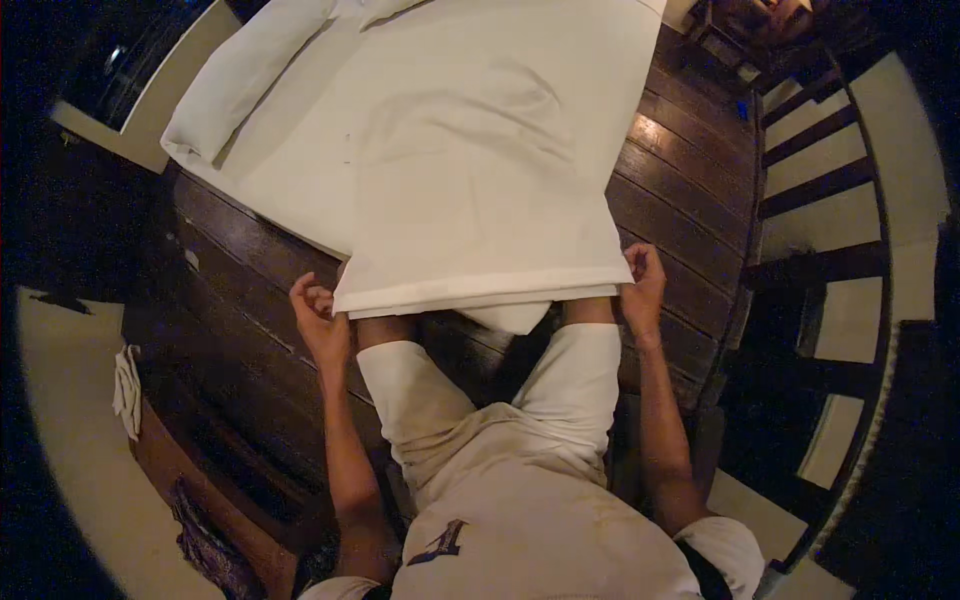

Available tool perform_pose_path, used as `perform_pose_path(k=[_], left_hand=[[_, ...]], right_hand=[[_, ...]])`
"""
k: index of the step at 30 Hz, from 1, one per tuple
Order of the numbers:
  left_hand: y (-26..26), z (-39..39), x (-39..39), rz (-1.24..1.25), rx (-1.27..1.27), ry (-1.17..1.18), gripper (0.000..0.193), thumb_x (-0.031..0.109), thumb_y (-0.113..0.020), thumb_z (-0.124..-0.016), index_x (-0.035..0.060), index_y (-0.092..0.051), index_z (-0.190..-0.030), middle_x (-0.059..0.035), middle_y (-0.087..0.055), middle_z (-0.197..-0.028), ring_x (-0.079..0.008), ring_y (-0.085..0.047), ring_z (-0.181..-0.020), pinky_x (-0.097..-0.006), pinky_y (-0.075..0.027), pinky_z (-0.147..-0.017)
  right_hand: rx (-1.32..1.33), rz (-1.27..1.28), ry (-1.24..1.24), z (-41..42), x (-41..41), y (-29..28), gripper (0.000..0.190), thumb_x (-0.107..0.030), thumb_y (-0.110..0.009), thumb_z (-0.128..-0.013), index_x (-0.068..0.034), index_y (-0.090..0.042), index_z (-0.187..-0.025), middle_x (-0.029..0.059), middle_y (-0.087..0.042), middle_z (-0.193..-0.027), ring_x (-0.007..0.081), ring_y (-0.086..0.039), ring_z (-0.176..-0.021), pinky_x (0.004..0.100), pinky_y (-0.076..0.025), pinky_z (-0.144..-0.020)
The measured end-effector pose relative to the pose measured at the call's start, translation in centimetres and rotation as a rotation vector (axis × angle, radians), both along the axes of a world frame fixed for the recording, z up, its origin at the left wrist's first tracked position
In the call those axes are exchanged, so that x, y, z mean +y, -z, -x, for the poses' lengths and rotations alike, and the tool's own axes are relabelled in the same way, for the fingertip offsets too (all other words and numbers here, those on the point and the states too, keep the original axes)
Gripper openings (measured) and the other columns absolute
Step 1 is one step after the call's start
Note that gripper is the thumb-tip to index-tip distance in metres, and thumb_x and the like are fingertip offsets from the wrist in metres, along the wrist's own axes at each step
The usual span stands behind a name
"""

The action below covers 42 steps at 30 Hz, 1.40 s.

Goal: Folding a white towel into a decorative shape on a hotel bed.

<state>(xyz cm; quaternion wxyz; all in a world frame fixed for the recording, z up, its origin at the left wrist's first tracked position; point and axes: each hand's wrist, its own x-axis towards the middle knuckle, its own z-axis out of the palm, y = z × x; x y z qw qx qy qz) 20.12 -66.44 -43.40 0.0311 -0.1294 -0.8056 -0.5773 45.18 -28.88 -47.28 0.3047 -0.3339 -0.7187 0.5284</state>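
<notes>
A white cloth (472,210), perhaps a sheet or a cover, stretches from the bed towards me over my knees. Its near hem shows two layered edges. My left hand (321,315) grips the hem's left corner between thumb and fingers. At the opposite corner, my right hand (643,292) pinches the same hem, fingers curled. Folds and a raised wrinkle cross the cloth's far half. Beneath it lies a white-covered mattress (292,180), whose left side shows. A fold of white fabric (510,318) hangs below the hem between my legs.
A white pillow (255,67) lies along the mattress's left edge. Dark plank flooring (682,172) surrounds the bed. To the right runs a wooden railing (817,259). Lower left, a brown wooden piece of furniture (202,480) bears a purple cloth (214,547) and a white cloth (127,390).
</notes>
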Motion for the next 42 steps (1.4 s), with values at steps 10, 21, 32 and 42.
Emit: perform_pose_path(k=[10, 21, 32, 42], left_hand=[[1.0, -0.4, -0.4, 0.129, 0.114, -0.007, 0.038, 0.004, -0.067, -0.086, 0.0032, -0.056, -0.122, -0.0019, -0.052, -0.086, -0.0115, -0.045, -0.072, -0.0249, -0.040, -0.064], [-0.3, 0.8, -2.5, 0.345, 0.157, -0.083, 0.044, 0.006, -0.070, -0.085, 0.0092, -0.058, -0.127, -0.0015, -0.052, -0.092, -0.0135, -0.047, -0.074, -0.0262, -0.041, -0.066], [-0.3, -0.6, -1.3, 0.373, 0.233, 0.226, 0.046, 0.002, -0.069, -0.082, 0.0099, -0.058, -0.127, -0.0046, -0.054, -0.095, -0.0193, -0.051, -0.079, -0.0311, -0.045, -0.072], [0.2, 0.2, -2.9, 0.300, 0.444, 0.257, 0.027, -0.008, -0.064, -0.077, 0.0047, -0.065, -0.101, -0.0063, -0.058, -0.089, -0.0209, -0.054, -0.076, -0.0314, -0.046, -0.069]], right_hand=[[0.057, -0.223, 0.088, 1.4, -1.0, -2.4, 0.028, 0.010, -0.058, -0.072, -0.006, -0.061, -0.095, 0.0065, -0.061, -0.095, 0.0206, -0.056, -0.083, 0.0298, -0.047, -0.079], [-0.135, -0.542, 0.034, 0.2, -0.1, -1.3, 0.023, 0.006, -0.063, -0.073, -0.006, -0.060, -0.093, 0.0068, -0.059, -0.090, 0.0212, -0.053, -0.078, 0.0311, -0.044, -0.068], [-0.119, -0.320, -0.029, -1.1, -0.3, -2.0, 0.019, 0.002, -0.065, -0.076, -0.004, -0.060, -0.093, 0.0068, -0.059, -0.090, 0.0211, -0.053, -0.076, 0.0304, -0.045, -0.068], [-0.063, -0.432, 0.008, -2.2, -1.0, -2.2, 0.022, 0.002, -0.064, -0.077, -0.002, -0.063, -0.098, 0.0068, -0.061, -0.086, 0.0210, -0.056, -0.077, 0.0308, -0.048, -0.073]])
